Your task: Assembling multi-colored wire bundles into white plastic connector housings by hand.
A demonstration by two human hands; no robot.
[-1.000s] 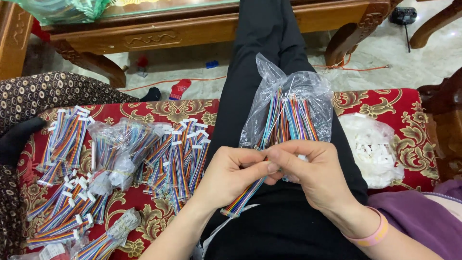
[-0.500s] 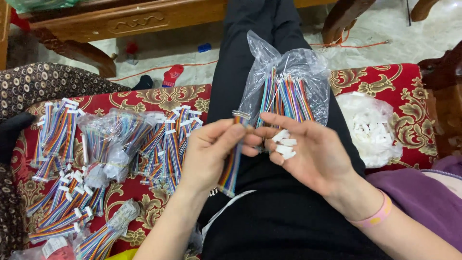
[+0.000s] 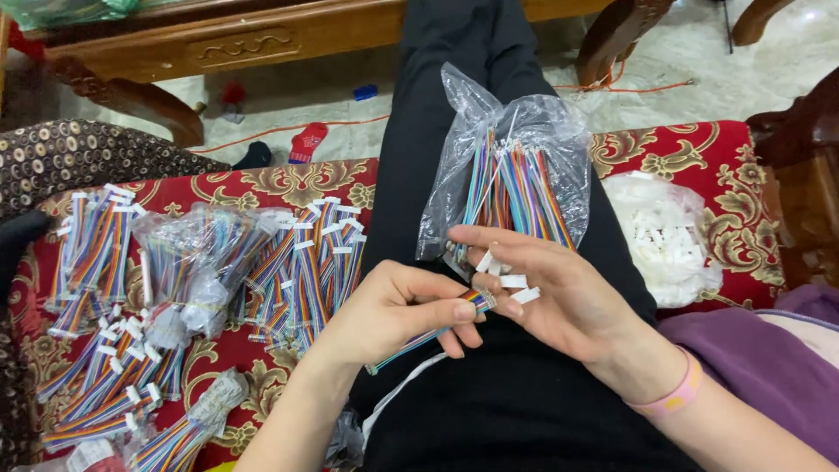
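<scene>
Head view, looking down at a lap in black trousers point(image 3: 489, 411).

Left hand point(image 3: 393, 310) curled in, thumb and forefinger pinched on a short multicoloured ribbon cable point(image 3: 419, 336). Cable slanting from the pinch, near the middle of the frame over the lap, down and left under the palm, its lower end poking out past the heel of the hand. Upper cable end, striped and cut flat, just touching the right palm.

Right hand point(image 3: 551, 293) turned palm up, fingers loosely spread and slightly bent, not clenched. Cupped on the palm and fingers: several small white plastic connector housings point(image 3: 507, 280), some near the fingertips, one at the palm's edge beside the cable end. Pink band point(image 3: 669, 398) round the right wrist.

Just behind the right hand, resting on the thigh: a clear plastic bag point(image 3: 516, 166) standing open, packed with upright rainbow-coloured wire strips.

To the left, on a red cushion with gold floral pattern point(image 3: 253, 188): many finished ribbon cables with white end plugs point(image 3: 306, 262), lying in loose fans and heaps, some still in crumpled clear wrapping point(image 3: 188, 262).

To the right, on the same red seat: another clear bag of small white connector pieces point(image 3: 664, 236), well apart from the hands. Purple cloth point(image 3: 760, 367) at the lower right edge.

Beyond the knees: pale tiled floor point(image 3: 647, 70), carved brown wooden table point(image 3: 262, 39), an orange cord point(image 3: 288, 131) trailing across the tiles.
</scene>
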